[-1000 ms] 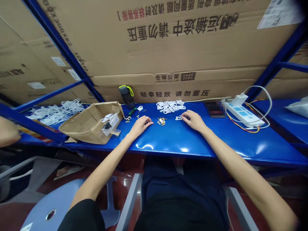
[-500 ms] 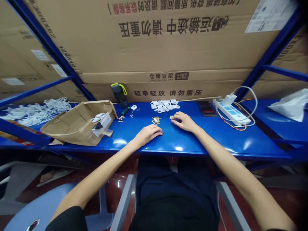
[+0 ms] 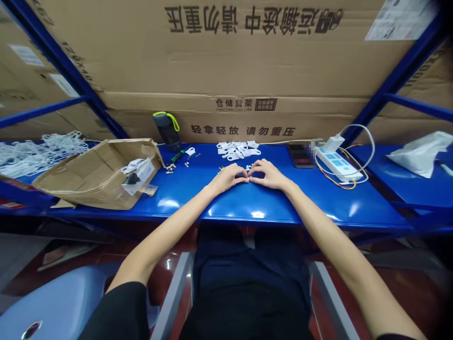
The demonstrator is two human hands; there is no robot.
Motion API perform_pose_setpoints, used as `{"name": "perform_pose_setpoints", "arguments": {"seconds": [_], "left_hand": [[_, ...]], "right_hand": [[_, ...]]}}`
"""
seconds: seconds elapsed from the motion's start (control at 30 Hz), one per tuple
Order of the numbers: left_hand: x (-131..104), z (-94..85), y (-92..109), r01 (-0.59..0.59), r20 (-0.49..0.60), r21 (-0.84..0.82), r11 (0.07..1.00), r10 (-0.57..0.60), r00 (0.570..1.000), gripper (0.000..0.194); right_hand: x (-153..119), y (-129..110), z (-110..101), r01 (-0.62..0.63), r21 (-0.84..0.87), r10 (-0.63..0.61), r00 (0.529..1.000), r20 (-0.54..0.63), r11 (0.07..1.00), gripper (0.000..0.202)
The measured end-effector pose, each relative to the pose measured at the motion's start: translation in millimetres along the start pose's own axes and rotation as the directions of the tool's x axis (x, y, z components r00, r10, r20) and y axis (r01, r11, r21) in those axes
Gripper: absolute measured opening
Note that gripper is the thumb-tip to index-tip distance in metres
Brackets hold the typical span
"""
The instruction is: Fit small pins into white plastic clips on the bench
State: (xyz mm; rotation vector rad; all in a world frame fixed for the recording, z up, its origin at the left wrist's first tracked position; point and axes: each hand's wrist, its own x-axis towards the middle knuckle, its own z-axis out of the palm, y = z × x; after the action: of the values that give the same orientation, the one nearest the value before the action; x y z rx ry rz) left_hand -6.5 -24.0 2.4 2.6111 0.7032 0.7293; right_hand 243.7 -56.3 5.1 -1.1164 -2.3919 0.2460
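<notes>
My left hand and my right hand meet fingertip to fingertip above the blue table. Both hands are closed in a pinch; what sits between the fingertips is too small to make out. Just behind the right fingers lie small white pieces. Brass-coloured bits show beyond my left hand, which hides most of them. Farther back is a heap of white plastic parts with holes in their ends.
To the left stand an open cardboard box, a dark bottle, a green-handled screwdriver and small brass pieces. On the right are a dark phone-like object and a white power strip. Cardboard walls the back.
My left hand has moved right and up, and my right hand slightly toward it; their fingertips now meet. The view has shifted a little.
</notes>
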Motion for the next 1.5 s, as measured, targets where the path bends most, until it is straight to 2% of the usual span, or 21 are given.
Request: {"name": "perform_pose_setpoints", "arguments": {"seconds": [0.13,0.4,0.57,0.77,0.93,1.2,1.5], "left_hand": [[-3.5,-4.5,-0.7,0.016,-0.025,-0.016,1.000,-0.017,1.000,0.021],[-0.8,-4.1,5.7,0.038,-0.028,0.058,0.998,-0.037,0.999,0.024],[-0.6,-4.6,6.3,0.061,-0.023,0.094,0.994,-0.059,0.998,0.027],[-0.1,-2.0,2.1,0.031,-0.004,0.150,0.988,-0.031,1.000,0.026],[0.4,-1.6,1.5,0.040,0.004,0.096,0.995,-0.041,0.999,0.025],[4.9,3.5,2.4,0.086,-0.032,0.002,0.996,-0.086,0.996,0.016],[5.1,5.1,2.6,0.008,-0.047,0.017,1.000,-0.008,0.999,0.012]], "right_hand": [[1.5,3.9,1.9,0.004,0.016,-0.004,1.000,0.002,1.000,0.031],[4.5,8.4,5.3,0.003,0.030,-0.003,1.000,-0.013,1.000,0.037],[3.9,6.7,4.9,0.007,0.073,-0.004,0.999,-0.036,0.997,0.031],[3.0,3.6,4.2,0.032,0.100,-0.029,0.999,-0.029,0.994,0.027],[4.9,0.4,5.9,0.040,0.143,-0.032,0.998,-0.056,0.989,0.032],[2.5,-0.9,0.9,0.074,0.178,-0.066,0.997,-0.047,0.981,0.025],[0.6,3.1,0.5,0.013,0.151,-0.006,0.999,-0.049,0.989,0.028]]}}
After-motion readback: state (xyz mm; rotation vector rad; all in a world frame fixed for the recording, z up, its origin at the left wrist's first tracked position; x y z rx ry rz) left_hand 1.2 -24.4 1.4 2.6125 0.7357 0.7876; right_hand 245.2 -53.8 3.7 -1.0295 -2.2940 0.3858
